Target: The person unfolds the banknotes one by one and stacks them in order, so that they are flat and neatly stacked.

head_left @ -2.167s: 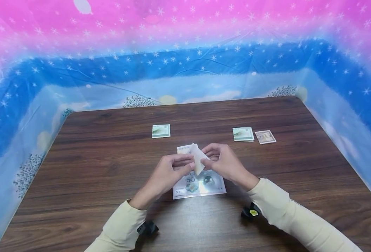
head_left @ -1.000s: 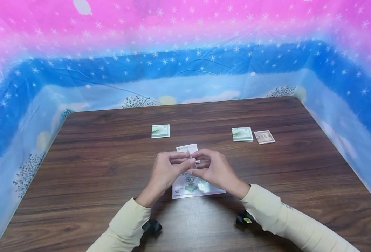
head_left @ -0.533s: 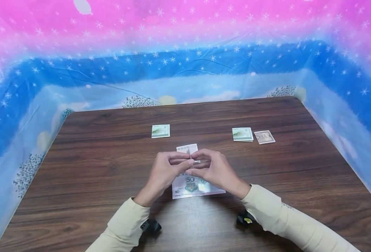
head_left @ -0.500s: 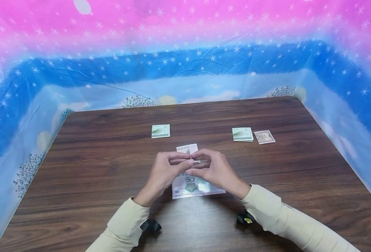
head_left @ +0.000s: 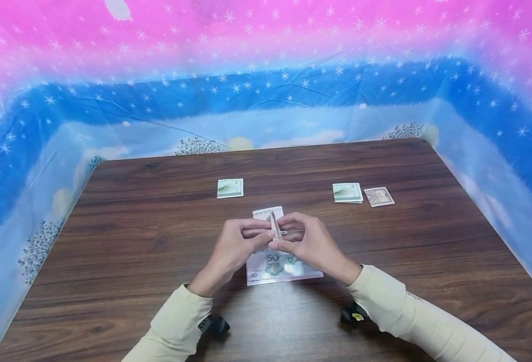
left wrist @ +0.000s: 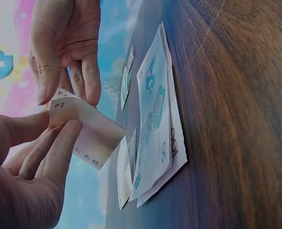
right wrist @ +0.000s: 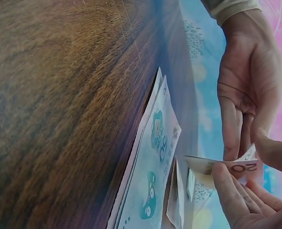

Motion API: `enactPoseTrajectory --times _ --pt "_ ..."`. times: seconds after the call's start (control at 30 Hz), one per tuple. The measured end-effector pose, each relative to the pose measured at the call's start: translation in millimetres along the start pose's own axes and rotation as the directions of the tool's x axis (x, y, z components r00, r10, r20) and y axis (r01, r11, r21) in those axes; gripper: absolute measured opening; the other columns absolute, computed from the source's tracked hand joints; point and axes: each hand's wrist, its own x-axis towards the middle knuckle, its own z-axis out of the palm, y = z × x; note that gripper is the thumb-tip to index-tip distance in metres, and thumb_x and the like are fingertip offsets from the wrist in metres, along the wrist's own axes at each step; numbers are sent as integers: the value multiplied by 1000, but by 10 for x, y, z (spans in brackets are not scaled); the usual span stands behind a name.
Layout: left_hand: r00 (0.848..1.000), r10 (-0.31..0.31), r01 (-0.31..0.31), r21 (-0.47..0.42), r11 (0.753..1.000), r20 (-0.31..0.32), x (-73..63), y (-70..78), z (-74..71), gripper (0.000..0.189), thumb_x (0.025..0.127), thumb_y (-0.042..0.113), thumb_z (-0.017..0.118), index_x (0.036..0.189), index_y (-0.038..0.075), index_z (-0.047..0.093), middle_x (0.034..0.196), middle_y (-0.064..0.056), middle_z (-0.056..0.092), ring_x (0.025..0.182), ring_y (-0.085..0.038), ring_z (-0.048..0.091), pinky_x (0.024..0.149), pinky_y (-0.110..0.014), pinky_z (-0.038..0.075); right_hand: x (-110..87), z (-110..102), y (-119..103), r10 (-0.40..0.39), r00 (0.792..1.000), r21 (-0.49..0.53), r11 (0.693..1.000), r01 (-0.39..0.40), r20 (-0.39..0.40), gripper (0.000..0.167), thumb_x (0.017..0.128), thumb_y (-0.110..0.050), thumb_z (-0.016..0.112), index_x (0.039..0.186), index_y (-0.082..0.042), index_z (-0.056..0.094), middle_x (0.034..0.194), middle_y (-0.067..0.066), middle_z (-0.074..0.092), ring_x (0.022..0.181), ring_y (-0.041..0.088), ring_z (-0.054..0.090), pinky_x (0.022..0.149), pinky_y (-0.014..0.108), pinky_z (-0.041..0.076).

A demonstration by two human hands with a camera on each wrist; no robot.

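My left hand [head_left: 235, 246] and right hand [head_left: 316, 246] meet at the middle of the table, pinching a small folded banknote [head_left: 274, 226] between their fingertips. In the left wrist view that banknote [left wrist: 93, 131] is creased, with a raised flap near the fingers. Dark digits mark its edge in the right wrist view, where the right thumb and fingers grip the banknote [right wrist: 246, 168]. Below the hands lies a small stack of flat banknotes [head_left: 261, 274] with a 50 on top. Behind the stack sits another folded banknote [left wrist: 124, 179], partly standing open.
On the brown wooden table [head_left: 125, 241], a green folded banknote [head_left: 230, 188] lies at the back left of the hands. Another green folded banknote [head_left: 348, 193] and a brownish folded one [head_left: 380, 197] lie at the back right. A printed curtain [head_left: 247, 90] surrounds the table's far sides.
My hands have drawn closer together since the earliest frame, and the broad tilted banknote between them is now narrower and upright. Since half a second ago, its folded edges show more between the fingertips.
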Motion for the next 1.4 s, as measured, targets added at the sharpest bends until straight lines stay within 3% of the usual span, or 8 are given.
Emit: enactPoseTrajectory --times 0.2,0.47,0.93,1.17,1.4 --pt "1000 -27 27 -41 999 4 -30 23 -9 24 91 1 71 113 -6 72 104 -19 75 95 -25 74 82 -33 61 8 -26 13 -43 998 -75 996 40 -37 33 91 -1 73 121 8 62 111 22 70 97 31 72 82 28 60" --pt "998 -57 51 -147 988 -33 -58 27 -58 27 88 -8 66 115 -11 67 100 -23 73 88 -21 72 75 -35 62 -1 -116 15 -51 997 -19 999 50 -56 31 91 13 60 121 15 59 107 29 70 93 36 72 82 30 60" --pt "995 -66 54 -144 988 -76 -98 -28 -205 24 86 -7 70 109 -9 65 90 -15 73 76 -17 69 68 -36 63 -14 -255 5 49 989 -14 999 -51 -142 30 85 14 65 114 13 58 104 26 70 82 23 70 71 22 58" --pt "990 -114 101 -148 984 -84 -89 -56 -247 27 87 -9 71 114 -7 64 94 -16 72 81 -18 69 70 -38 63 -25 -312 15 92 985 19 996 -90 -143 36 84 13 66 118 16 54 103 28 68 81 24 70 69 23 58" --pt "985 -150 134 -172 976 -86 -72 -91 -293 31 88 -9 70 117 -7 63 97 -18 72 80 -20 70 72 -36 63 -29 -356 14 191 968 9 981 -192 -162 38 85 7 70 120 12 54 106 25 69 84 23 71 73 26 58"
